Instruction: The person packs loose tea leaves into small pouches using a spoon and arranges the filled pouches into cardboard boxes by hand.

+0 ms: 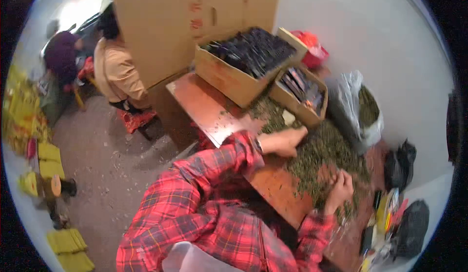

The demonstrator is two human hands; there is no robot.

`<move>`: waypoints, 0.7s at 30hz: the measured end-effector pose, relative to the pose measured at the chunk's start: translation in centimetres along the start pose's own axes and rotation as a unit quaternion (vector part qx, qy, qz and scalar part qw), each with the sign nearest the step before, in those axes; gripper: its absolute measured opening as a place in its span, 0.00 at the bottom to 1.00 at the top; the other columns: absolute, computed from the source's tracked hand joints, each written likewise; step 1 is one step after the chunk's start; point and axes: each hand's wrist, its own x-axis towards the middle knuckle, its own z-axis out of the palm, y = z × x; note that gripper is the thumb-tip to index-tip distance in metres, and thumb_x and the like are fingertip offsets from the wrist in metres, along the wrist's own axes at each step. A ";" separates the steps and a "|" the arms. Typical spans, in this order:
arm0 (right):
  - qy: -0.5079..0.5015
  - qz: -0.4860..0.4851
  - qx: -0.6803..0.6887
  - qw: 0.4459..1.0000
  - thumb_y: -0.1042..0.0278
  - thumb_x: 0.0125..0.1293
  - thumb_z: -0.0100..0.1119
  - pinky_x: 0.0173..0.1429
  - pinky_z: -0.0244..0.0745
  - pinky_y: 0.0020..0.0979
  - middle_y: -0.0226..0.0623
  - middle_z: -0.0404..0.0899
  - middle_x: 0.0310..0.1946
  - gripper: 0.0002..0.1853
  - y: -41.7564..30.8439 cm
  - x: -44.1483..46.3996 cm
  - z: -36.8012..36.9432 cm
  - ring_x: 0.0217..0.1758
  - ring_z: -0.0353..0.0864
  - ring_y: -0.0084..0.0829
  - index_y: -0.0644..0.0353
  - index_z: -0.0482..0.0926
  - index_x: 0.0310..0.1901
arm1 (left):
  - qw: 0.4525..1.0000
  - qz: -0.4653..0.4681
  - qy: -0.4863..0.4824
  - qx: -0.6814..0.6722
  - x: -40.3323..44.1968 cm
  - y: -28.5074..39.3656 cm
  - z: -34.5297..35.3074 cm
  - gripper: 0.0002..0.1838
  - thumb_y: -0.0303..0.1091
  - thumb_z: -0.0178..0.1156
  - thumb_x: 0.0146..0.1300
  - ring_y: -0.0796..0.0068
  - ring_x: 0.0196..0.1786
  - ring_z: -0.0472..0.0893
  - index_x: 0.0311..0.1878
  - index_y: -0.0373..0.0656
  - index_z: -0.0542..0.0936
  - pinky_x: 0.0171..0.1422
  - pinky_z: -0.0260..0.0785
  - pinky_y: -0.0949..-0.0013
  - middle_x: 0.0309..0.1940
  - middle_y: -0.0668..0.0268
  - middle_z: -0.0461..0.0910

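Observation:
Dark green leafy bits [324, 157] lie spread over the reddish table [273, 186]. My left hand [284, 142] is over the upper edge of this spread, fingers drawn together; what they hold, if anything, is too small to tell. Close by lies a small pale piece [288, 118]. Lower right, my right hand [341, 189] is above the leafy bits with its fingers curled in, their contents unclear. Beyond my left hand stand a small carton [297, 103] of dark, flat packets and a larger carton [229, 79] heaped with dark, thin pieces.
A clear plastic bag [353, 120] of leafy material stands against the wall. Black bags [412, 228] and assorted items lie at right. A tall cardboard sheet [195, 28] rises behind the table. Two people sit at upper left, one in a tan top [117, 69]. Yellow packs [70, 250] line the left side.

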 end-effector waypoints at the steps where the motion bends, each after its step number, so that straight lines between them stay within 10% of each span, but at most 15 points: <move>1: -0.005 -0.006 -0.014 1.000 0.76 0.76 0.63 0.30 0.76 0.22 0.32 0.85 0.33 0.04 0.2 0.1 -0.2 0.28 0.81 0.19 0.66 0.85 0.46 | 1.000 0.010 0.007 0.018 0.2 -0.4 0.0 0.47 0.34 0.73 0.56 0.35 0.67 0.78 0.74 0.21 0.60 0.72 0.73 0.49 0.62 0.30 0.76; 21: 0.062 -0.043 -0.032 0.997 0.80 0.74 0.65 0.34 0.83 0.23 0.35 0.89 0.35 0.05 -6.3 -0.6 -1.7 0.31 0.87 0.21 0.69 0.89 0.46 | 0.991 0.090 0.090 0.049 2.1 0.8 1.7 0.37 0.36 0.79 0.57 0.41 0.53 0.84 0.68 0.33 0.75 0.57 0.77 0.51 0.55 0.44 0.84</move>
